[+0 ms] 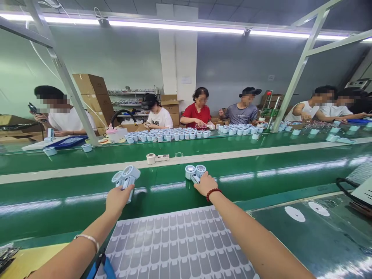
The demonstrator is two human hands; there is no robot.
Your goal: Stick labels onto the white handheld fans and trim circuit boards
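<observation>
Jointly, my two hands grasp pale-blue, round-headed devices over the green belt (pixel 162 195).
My left hand (pixel 116 199) is closed on the handles of the left pair (pixel 131 172), heads away from me; my right hand (pixel 207 184) grips the right pair (pixel 190 171), its two heads side by side; whether this pair touches the belt I cannot tell. Beyond them, a white device (pixel 150 158) lies by the pale strip (pixel 72 169). Along the belt's near edge lies a sheet of grey shapes (pixel 171 240), a blue-handled tool (pixel 108 267) at its near left corner.
</observation>
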